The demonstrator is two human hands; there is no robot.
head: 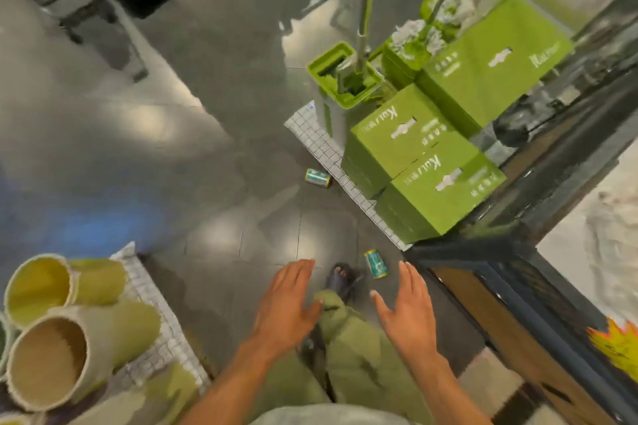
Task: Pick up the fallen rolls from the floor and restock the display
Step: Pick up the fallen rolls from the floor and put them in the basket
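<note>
head view showed the left hand (286, 300) and right hand (404, 307) spread flat, holding nothing. the near roll (376, 264) lay on the floor (207, 166) just beyond the right hand; the far roll (318, 178) beside the green boxes (442, 190). best to grip the near roll first, across its middle.

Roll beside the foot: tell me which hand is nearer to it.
Right. The right hand is open just right of the roll, fingertips level with it. The left hand, also open, is farther away on the other side of the foot.
</note>
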